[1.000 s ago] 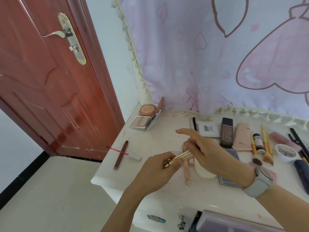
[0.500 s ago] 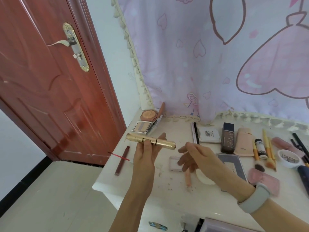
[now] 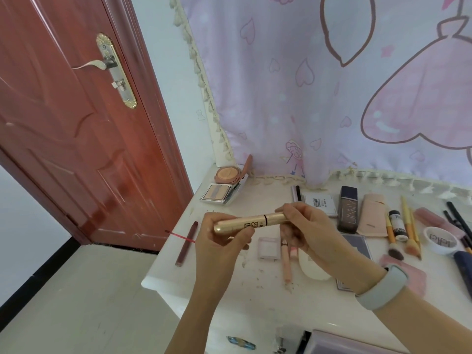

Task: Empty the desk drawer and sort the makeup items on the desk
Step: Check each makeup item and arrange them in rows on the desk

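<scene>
you hold the gold tube (image 3: 251, 223) above the desk (image 3: 229, 284), left hand (image 3: 222, 247) gripping its base, right hand (image 3: 310, 235) pinching the cap; sorting under way, next probably laying it among the like items.

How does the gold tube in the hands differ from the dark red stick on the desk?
The gold tube is held level above the desk, gripped at both ends by the left hand and right hand; the dark red stick lies untouched near the desk's left edge. The tube is thicker and shiny, the stick thin and dull. Both are long, narrow makeup items.
</scene>
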{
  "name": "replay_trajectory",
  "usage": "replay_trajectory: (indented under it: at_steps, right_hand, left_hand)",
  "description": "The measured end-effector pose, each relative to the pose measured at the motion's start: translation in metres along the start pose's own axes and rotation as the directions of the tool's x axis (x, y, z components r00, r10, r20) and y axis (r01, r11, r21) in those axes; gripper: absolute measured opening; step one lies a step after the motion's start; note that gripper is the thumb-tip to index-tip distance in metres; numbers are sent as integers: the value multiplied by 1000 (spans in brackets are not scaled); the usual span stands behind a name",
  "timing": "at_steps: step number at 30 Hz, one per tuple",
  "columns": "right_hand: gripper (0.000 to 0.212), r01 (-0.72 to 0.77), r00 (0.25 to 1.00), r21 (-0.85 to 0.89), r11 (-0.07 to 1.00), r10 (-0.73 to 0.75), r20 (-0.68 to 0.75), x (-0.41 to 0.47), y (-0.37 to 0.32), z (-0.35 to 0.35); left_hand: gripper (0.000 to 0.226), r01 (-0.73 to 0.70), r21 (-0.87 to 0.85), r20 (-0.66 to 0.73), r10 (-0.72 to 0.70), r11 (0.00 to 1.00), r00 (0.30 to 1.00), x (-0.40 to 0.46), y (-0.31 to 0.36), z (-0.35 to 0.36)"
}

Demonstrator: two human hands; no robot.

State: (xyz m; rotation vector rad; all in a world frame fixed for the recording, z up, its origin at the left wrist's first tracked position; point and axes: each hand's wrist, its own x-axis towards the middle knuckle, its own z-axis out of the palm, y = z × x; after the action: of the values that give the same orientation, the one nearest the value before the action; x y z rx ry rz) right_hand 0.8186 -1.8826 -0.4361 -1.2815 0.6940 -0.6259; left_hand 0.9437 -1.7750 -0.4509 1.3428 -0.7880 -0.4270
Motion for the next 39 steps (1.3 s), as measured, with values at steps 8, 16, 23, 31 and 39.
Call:
replay_trajectory:
  at_steps: [8, 16, 23, 31, 39]
  right_hand:
    - [14, 83, 988, -175, 981, -59, 140, -1, -3, -9]
    - [26, 291, 955, -459, 840, -225, 194, 3, 8, -9]
    - [21, 199, 972, -463, 864, -116, 202, 5, 8, -11]
    - [24, 197, 979, -431, 881, -155, 131, 6, 6, -9]
    - [20, 147, 989, -526, 838, -131, 68, 10, 8, -5]
  left_hand:
    - [40, -125, 403, 162, 64, 907, 985, -2, -20, -12]
    - [33, -215, 535, 215, 114, 817, 970, -3, -29, -21]
    - [27, -200, 529, 211, 100, 825, 972, 1, -34, -22]
    - [27, -192, 568, 209, 85, 800, 974, 3, -37, -22]
    - [23, -219, 649, 264, 55, 729, 963, 1, -34, -29]
